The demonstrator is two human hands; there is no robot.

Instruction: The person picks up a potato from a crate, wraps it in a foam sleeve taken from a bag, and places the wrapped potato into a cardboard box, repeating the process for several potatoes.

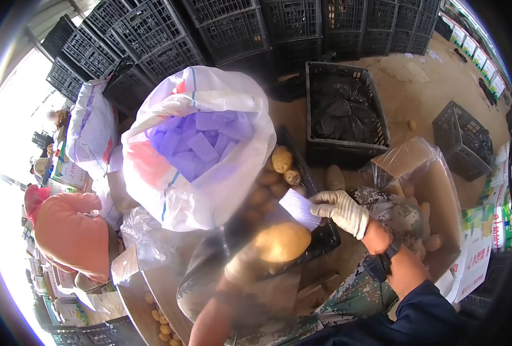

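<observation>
Golden potato [283, 242] rests in the blurred, gloved left hand [241, 266], its finger positions unclear. Just beside it, the gloved right hand [343, 211] pinches a white foam sleeve [299, 209]. Below both is a black crate [328, 239] with more potatoes [282, 159]; beyond, an open white sack [247, 86] holds foam pieces [201, 147], stacked crates [227, 30] behind.

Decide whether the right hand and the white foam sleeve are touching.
Touching. The head view shows the right hand gripping one end of the white foam sleeve.
</observation>
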